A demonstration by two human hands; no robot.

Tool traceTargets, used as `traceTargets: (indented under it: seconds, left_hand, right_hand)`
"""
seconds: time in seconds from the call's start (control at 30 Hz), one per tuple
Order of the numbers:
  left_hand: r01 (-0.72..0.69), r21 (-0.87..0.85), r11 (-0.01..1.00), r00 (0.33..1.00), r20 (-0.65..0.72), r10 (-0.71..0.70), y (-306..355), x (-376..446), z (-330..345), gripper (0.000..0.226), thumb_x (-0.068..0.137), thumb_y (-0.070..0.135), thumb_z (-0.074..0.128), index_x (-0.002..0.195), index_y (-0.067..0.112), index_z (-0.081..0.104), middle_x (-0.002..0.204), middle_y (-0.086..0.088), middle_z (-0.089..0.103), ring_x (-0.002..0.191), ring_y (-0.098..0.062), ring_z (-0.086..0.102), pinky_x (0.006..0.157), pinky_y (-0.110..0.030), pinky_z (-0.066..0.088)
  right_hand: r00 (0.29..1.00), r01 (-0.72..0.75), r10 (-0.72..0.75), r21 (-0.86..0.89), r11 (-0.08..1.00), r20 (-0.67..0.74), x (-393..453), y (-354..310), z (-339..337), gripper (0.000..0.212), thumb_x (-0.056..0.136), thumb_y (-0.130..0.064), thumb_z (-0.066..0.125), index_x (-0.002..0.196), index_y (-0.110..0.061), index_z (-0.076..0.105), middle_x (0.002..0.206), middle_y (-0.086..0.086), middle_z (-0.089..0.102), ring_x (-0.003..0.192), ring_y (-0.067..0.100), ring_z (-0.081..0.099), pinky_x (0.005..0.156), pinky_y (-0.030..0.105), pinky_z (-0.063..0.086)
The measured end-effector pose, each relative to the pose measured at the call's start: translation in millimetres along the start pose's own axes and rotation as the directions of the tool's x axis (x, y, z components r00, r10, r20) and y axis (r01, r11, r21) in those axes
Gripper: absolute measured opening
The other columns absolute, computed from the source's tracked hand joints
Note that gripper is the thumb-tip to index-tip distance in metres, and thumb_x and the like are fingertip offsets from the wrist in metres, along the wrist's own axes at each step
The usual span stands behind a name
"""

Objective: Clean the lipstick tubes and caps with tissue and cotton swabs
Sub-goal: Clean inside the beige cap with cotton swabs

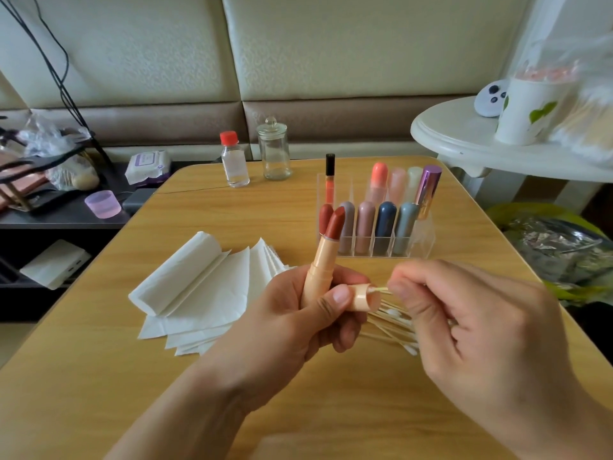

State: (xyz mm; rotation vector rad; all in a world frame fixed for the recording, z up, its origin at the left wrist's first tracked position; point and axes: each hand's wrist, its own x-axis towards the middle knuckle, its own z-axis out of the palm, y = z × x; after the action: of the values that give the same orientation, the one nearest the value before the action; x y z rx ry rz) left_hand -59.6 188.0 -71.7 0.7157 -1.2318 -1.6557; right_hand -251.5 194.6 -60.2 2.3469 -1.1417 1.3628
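My left hand (298, 313) grips an open peach lipstick tube (321, 263) upright, its brick-red bullet raised. The same hand pinches the tube's peach cap (361, 297) between thumb and fingers, opening turned to the right. My right hand (471, 323) pinches a cotton swab (381, 289) whose tip sits inside the cap. Loose cotton swabs (394, 323) lie on the table under both hands. Folded white tissues (202, 287) lie fanned out to the left.
A clear organiser (421, 240) with several capped lipsticks stands behind my hands on the wooden table (232, 214). A red-capped clear bottle (235, 161) and a glass jar (274, 151) stand at the table's far edge. A white side table (464, 141) is at right.
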Motion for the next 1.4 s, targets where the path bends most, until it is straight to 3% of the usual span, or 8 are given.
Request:
traceTargets:
  seconds: [0.33,0.5,0.57,0.8,0.93,1.07,1.2,1.4]
  left_hand:
    - [0.000,-0.048,0.999,0.999,-0.033,-0.002,2,1,-5,0.018,0.089,0.014,0.054,0.095,0.006,0.069,0.077,-0.013,0.061,0.059,-0.017,0.052,0.058,-0.022,0.045]
    - [-0.006,-0.034,0.999,0.997,-0.074,0.004,-2,0,-2,0.016,0.088,0.015,0.055,0.095,0.007,0.067,0.071,-0.008,0.061,0.059,-0.017,0.054,0.058,-0.023,0.046]
    - [-0.009,0.002,1.000,0.996,-0.087,0.009,-4,0,0,0.016,0.087,0.016,0.055,0.096,0.006,0.065,0.069,-0.007,0.059,0.058,-0.016,0.051,0.057,-0.023,0.045]
    - [0.049,-0.074,0.996,0.995,-0.083,-0.055,0,3,2,0.020,0.087,0.019,0.055,0.086,0.007,0.071,0.068,-0.012,0.056,0.048,-0.014,0.043,0.049,-0.022,0.038]
    - [0.090,-0.094,0.992,0.993,-0.073,-0.097,3,1,2,0.023,0.086,0.023,0.055,0.079,0.011,0.073,0.066,-0.010,0.053,0.046,-0.011,0.037,0.048,-0.021,0.033]
    - [0.105,-0.108,0.989,0.990,-0.084,-0.115,5,2,0,0.023,0.085,0.024,0.056,0.081,0.007,0.070,0.064,-0.009,0.050,0.045,-0.010,0.033,0.049,-0.020,0.030]
    - [0.104,-0.118,0.988,0.987,-0.107,-0.117,5,2,-5,0.026,0.084,0.025,0.057,0.085,0.002,0.068,0.063,-0.008,0.049,0.046,-0.010,0.032,0.048,-0.020,0.030]
    - [0.120,-0.095,0.988,0.988,-0.084,-0.128,4,2,-4,0.025,0.086,0.025,0.056,0.082,0.006,0.071,0.061,-0.007,0.050,0.047,-0.010,0.032,0.049,-0.020,0.029]
  right_hand:
    - [0.994,0.025,-0.016,-0.087,0.996,0.108,-1,0,-1,0.032,0.096,-0.027,0.053,0.079,-0.012,0.075,0.054,-0.006,0.059,0.040,0.020,0.048,0.037,0.027,0.036]
    - [0.986,0.057,-0.059,0.021,0.998,0.156,4,-9,-2,0.031,0.096,-0.028,0.054,0.071,-0.016,0.069,0.065,-0.022,0.030,0.053,0.006,0.026,0.052,0.016,0.020]
    - [0.987,0.016,-0.029,0.088,0.996,0.159,6,-9,0,0.035,0.098,-0.031,0.052,0.071,-0.015,0.067,0.067,-0.026,0.027,0.057,0.001,0.026,0.052,0.014,0.022]
    - [0.951,-0.175,0.096,0.256,0.951,0.293,7,-5,-7,0.022,0.101,-0.026,0.042,0.082,-0.023,0.054,0.057,-0.031,0.034,0.051,-0.009,0.041,0.051,0.006,0.023]
    - [0.964,-0.133,0.090,0.163,0.978,0.250,5,-1,-5,0.022,0.100,-0.023,0.047,0.093,-0.018,0.067,0.065,-0.028,0.042,0.054,-0.005,0.041,0.052,0.009,0.026]
    - [0.986,-0.069,0.057,0.074,0.995,0.159,0,5,-4,0.023,0.097,-0.020,0.055,0.096,-0.009,0.075,0.075,-0.005,0.068,0.058,0.009,0.058,0.053,0.020,0.044]
    - [0.976,0.021,-0.036,0.074,0.997,0.214,-1,3,-5,0.024,0.095,-0.016,0.054,0.092,-0.005,0.075,0.067,0.000,0.063,0.051,0.017,0.053,0.047,0.030,0.042]
    - [0.973,-0.039,-0.021,0.253,0.967,0.230,3,-4,-4,0.020,0.094,-0.016,0.058,0.091,-0.008,0.075,0.069,-0.018,0.050,0.060,-0.015,0.041,0.058,0.001,0.029]
